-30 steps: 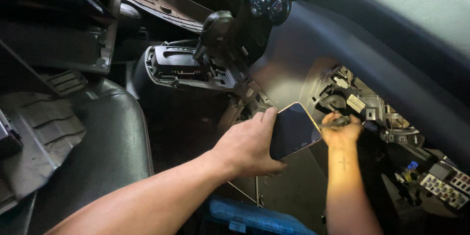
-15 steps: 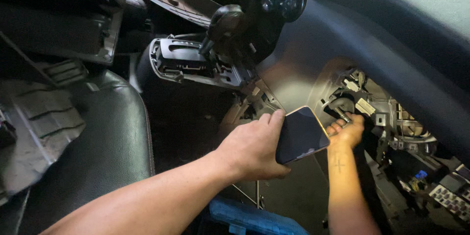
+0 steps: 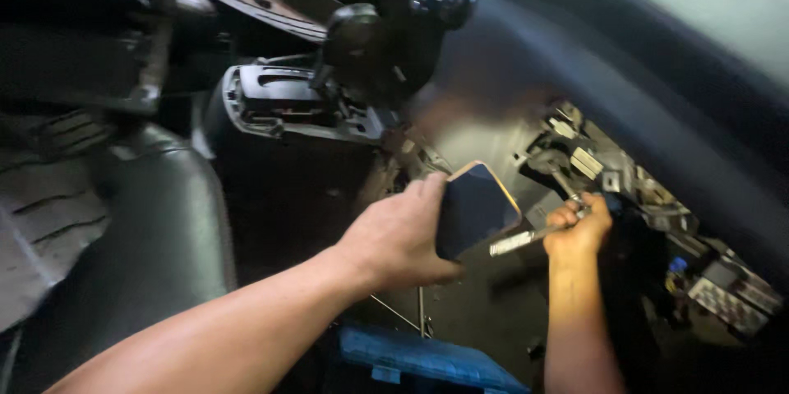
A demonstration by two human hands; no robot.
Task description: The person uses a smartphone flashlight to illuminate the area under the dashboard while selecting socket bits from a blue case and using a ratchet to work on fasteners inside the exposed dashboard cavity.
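One head-worn camera looks down and forward into a car's footwell from close range, tilted so the dashboard (image 3: 657,106) runs diagonally across the upper right of the frame. The gear shifter console (image 3: 288,102) sits upper centre, a seat (image 3: 140,246) at left. Both forearms enter from the bottom edge. No second view shares the scene.

Pretty cramped under the dark curved dashboard (image 3: 625,106). Exposed grey brackets and connectors (image 3: 588,164) crowding the opening right around the right hand (image 3: 580,228). Flat dark phone with pale edge (image 3: 475,207), gripped by the left hand (image 3: 399,234), blocking the middle. Black gear-shift console (image 3: 288,102) walling off the upper left. Open dark floor (image 3: 477,304) below, blue plastic box (image 3: 419,357) nearest.
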